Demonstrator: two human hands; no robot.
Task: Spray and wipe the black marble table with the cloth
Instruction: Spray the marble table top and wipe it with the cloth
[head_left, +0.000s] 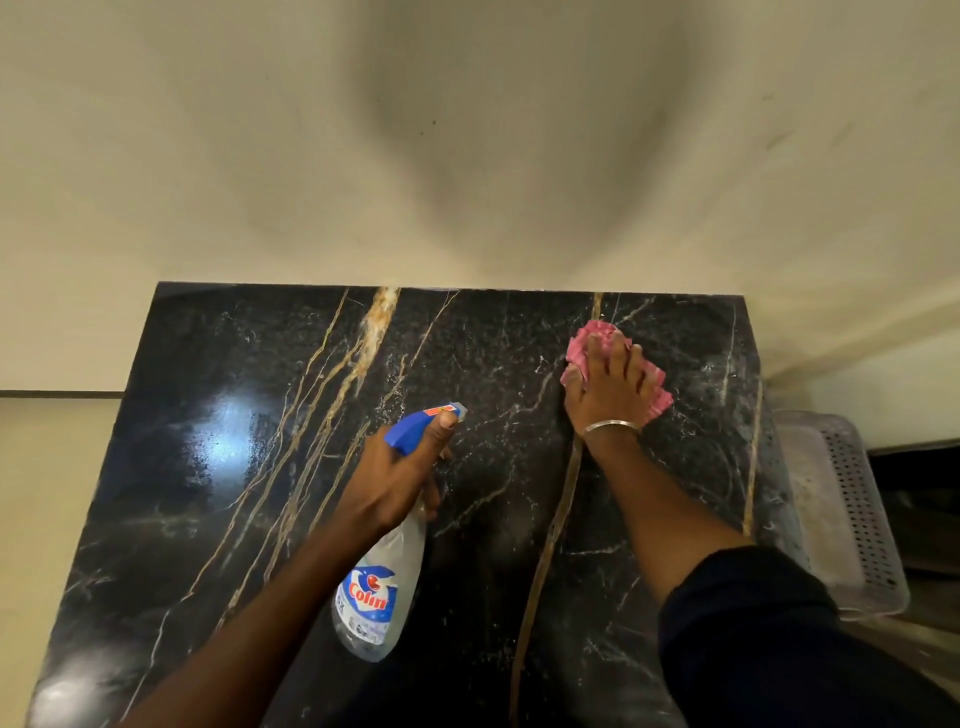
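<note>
A pink cloth (584, 345) is lying bunched on the far right part of the black marble surface (249, 415), close to its back edge, as a person's right hand (608, 395) is pressing down on it. The fingers (621, 358) of that hand are lying spread apart and fairly straight across the top of the cloth, with pink folds showing beyond the fingertips and on both sides of the palm. A thin metal bangle (612, 426) is circling the right wrist, and a dark sleeve (769, 634) is covering the arm nearer the camera.

Well to the left of the cloth, near the middle of the surface, the left hand (400, 478) is gripping the neck of a clear spray bottle (387, 571). Its fingers are curling round the neck and the thumb (445, 422) is resting on the blue trigger head (415, 428). The bottle is being held tilted, base toward the camera, label reading "Colin".

Gold and white veins are running across the surface. 1 pale perforated basket (841, 499) is sitting just beyond its right edge, and a cream wall (467, 130) is rising behind.
</note>
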